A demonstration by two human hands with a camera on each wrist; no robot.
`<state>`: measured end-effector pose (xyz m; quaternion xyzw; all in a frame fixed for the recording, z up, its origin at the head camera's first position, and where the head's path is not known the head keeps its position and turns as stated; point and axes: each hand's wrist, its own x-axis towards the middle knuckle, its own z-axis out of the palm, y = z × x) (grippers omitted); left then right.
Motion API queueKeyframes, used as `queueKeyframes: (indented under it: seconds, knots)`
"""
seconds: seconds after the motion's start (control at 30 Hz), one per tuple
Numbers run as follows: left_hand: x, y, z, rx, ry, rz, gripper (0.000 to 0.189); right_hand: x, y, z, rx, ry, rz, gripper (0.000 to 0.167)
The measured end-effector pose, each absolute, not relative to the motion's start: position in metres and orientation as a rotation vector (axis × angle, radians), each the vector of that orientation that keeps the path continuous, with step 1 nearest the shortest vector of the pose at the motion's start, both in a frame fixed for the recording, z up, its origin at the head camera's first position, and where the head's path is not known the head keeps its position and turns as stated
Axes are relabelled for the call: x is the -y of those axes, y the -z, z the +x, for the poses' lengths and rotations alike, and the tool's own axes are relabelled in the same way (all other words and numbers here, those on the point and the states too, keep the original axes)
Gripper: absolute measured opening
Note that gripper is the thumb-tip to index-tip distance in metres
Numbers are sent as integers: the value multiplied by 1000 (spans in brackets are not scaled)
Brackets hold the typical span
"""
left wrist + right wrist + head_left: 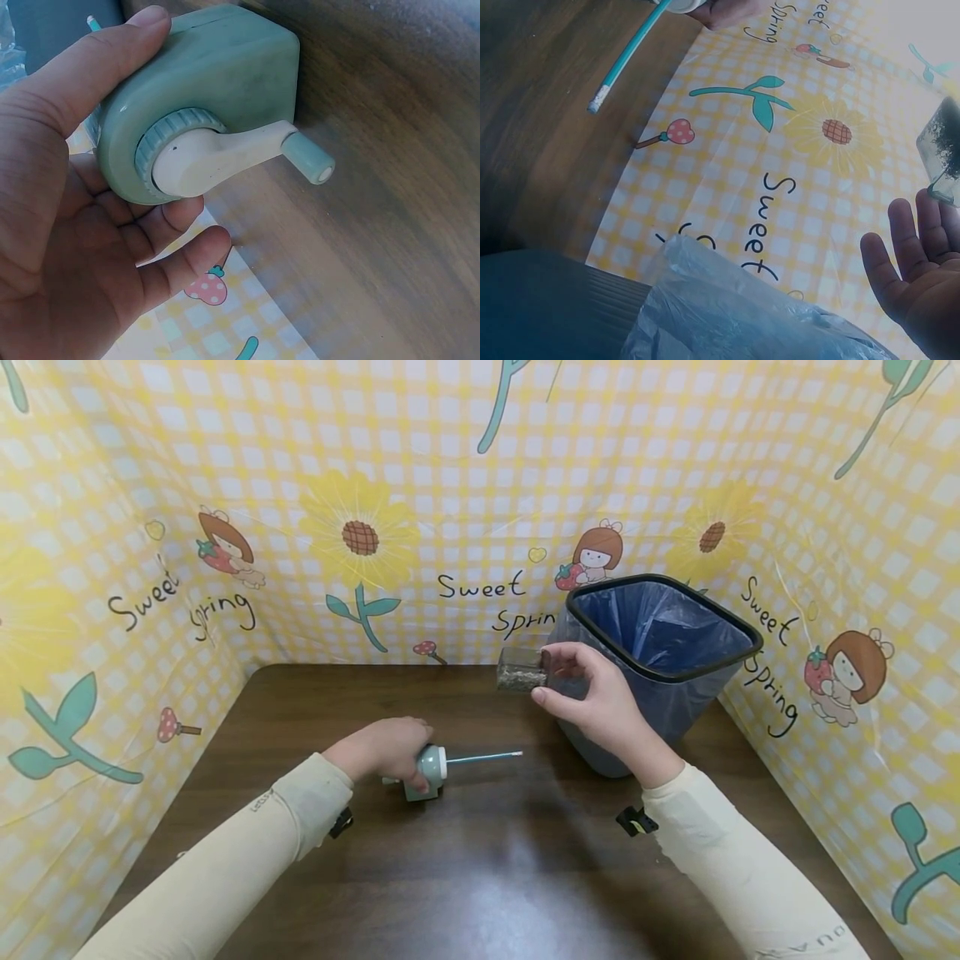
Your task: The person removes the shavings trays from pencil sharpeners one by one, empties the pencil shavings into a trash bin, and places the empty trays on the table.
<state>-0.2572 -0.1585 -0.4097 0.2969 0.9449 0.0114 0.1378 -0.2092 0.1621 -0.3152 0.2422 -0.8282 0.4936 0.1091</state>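
A green hand-crank pencil sharpener (431, 767) is at the left-centre of the brown table, gripped by my left hand (384, 746). Its white crank (217, 157) with a green knob shows in the left wrist view. From its white collar a teal pencil (483, 757) sticks out to the right, whitish eraser end outward. My right hand (603, 702) pinches the right end of a small clear shavings drawer (521, 669) between thumb and fingers, raised beside the bin. Dark powdery residue coats the drawer's side in the right wrist view.
A bin (663, 672) with a black rim and a clear plastic liner (727, 307) stands at the table's back right, close behind my right hand. Yellow checked sheeting (450, 510) with printed flowers walls in the back and both sides of the table (480, 877).
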Motion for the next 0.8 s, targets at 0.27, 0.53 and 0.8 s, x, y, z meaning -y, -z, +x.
queueKeyframes:
  seconds: [0.27, 0.53, 0.8]
  knots:
    - [159, 410, -256, -2737, -39, 857, 73, -165, 312, -210, 2432, -1419, 708, 50]
    - [159, 411, -256, -2743, -33, 864, 71, -168, 308, -211, 2426, -1425, 704, 49]
    - [159, 412, -257, -2741, -33, 857, 73, -171, 306, -211, 2409, -1469, 699, 49]
